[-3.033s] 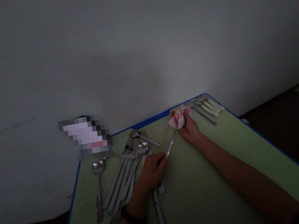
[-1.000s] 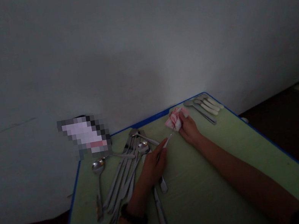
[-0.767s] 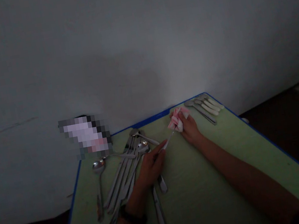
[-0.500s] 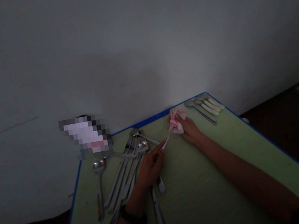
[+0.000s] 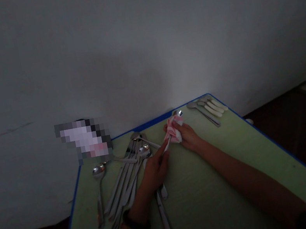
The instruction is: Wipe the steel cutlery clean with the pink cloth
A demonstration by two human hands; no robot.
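Observation:
My left hand (image 5: 155, 167) is closed on the handle end of a metal spoon (image 5: 180, 113), with a dark band around the wrist. Wrapped about the spoon's middle is a crumpled pink and white cloth (image 5: 174, 129), gripped by my right hand (image 5: 185, 135). The shiny bowl of the spoon sticks out beyond the cloth, pointing away from me. Below and left of my left hand lies a loose heap of cutlery (image 5: 125, 182), spoons and long handles among it, partly hidden by that forearm.
A green table (image 5: 212, 183) with a blue edge stands against a grey wall (image 5: 130, 55). At its far right corner lie a metal spoon (image 5: 208, 114) and several white-handled utensils (image 5: 214, 109). A blurred-out pale object (image 5: 83, 138) sits at the far left corner. Another spoon (image 5: 98, 173) lies near the left edge.
My right hand and the cloth have slid along the spoon toward my left hand, baring the spoon's bowl. My left hand keeps its grip; the view has shifted slightly.

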